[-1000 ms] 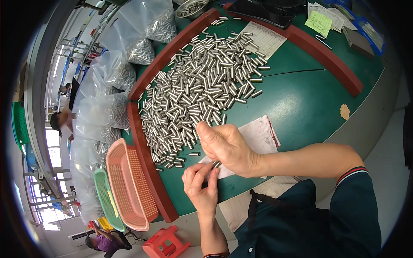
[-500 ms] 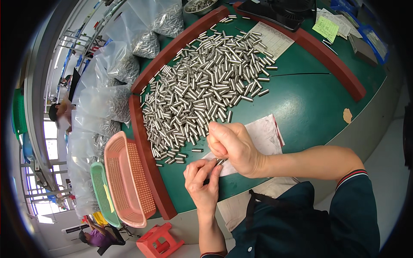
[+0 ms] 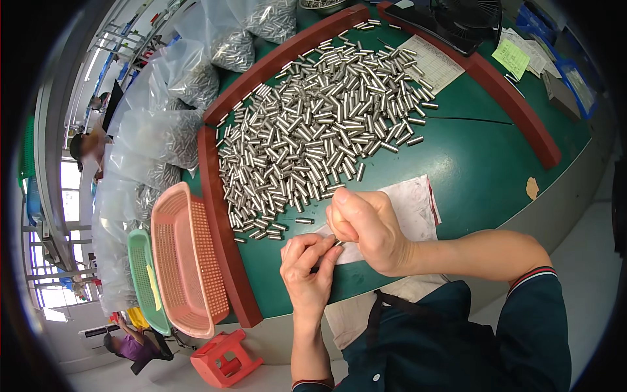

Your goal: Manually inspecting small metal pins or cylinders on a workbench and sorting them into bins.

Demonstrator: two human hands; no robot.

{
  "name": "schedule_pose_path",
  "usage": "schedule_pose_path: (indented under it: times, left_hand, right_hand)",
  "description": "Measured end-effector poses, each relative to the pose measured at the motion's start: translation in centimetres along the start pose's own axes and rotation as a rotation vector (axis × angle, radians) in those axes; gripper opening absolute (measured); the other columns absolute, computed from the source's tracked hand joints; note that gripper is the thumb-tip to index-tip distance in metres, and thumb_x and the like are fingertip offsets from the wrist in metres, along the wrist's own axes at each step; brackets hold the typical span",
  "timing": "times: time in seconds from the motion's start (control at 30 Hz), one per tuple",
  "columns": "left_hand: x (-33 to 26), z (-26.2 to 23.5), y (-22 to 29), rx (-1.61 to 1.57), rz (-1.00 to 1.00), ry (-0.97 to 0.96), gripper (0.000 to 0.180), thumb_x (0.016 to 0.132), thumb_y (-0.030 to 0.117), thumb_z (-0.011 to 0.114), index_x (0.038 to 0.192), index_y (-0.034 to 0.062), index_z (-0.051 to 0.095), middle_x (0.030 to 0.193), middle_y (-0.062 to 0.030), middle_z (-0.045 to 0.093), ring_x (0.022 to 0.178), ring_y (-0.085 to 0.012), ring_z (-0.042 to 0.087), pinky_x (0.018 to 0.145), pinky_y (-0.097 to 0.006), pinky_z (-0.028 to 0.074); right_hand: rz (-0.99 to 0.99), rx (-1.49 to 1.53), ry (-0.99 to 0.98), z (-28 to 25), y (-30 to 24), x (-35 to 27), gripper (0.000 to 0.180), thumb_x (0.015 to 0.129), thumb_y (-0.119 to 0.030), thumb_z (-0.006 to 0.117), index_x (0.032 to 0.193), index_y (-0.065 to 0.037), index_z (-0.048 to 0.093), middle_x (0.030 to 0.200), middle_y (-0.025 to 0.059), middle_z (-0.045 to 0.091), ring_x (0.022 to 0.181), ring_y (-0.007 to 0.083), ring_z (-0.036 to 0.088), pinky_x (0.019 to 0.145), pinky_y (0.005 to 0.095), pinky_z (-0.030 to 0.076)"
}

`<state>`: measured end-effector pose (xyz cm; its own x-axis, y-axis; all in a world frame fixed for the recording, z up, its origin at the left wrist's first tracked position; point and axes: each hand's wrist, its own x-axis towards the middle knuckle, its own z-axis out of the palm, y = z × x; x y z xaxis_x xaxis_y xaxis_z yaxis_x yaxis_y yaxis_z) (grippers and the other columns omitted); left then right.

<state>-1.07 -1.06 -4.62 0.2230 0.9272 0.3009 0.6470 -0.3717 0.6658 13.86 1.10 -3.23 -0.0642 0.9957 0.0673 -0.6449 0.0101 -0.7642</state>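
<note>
A big heap of small, shiny metal pins point(image 3: 313, 124) is spread over the green tabletop. Close to the front edge, my left hand point(image 3: 307, 271) is closed, fingers and thumb pinched together around a metal pin point(image 3: 338, 243), of which only an end shows. Just right of it and touching or nearly so, my right hand point(image 3: 372, 232) is curled into a fist; whatever lies inside is hidden. Beneath both hands lies a stained white cloth point(image 3: 415, 202). One loose pin point(image 3: 304, 221) rests just beyond my left hand.
Dark red wooden rails point(image 3: 219, 228) border the heap. Left of them stand a pink basket point(image 3: 173, 261), a green basket point(image 3: 140, 281) and several clear bags point(image 3: 192, 81) of metal parts. A printed sheet point(image 3: 434, 64) and black fan point(image 3: 467, 19) are at the back. A red stool point(image 3: 225, 359) stands below.
The whole view has shifted slightly. Both hands remain together over the cloth in almost the same grip, with the right fist still beside the left fingers.
</note>
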Motion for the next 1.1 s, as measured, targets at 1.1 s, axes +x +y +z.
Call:
schedule_pose_path:
  times: [1.1]
  left_hand:
    - [-0.6,0.3,-0.2,0.017,0.038,0.006,0.017,0.073,0.001,0.075,0.090,0.0012,0.070,0.086,-0.0046,0.060,0.066,-0.0092,0.054,0.055,-0.020,0.044]
  right_hand:
    - [-0.020,0.060,0.147,0.2,-0.9,1.4,0.043,0.097,-0.027,0.034,0.057,-0.011,0.029,0.049,-0.0025,0.029,0.046,0.0074,0.023,0.044,0.0257,0.019]
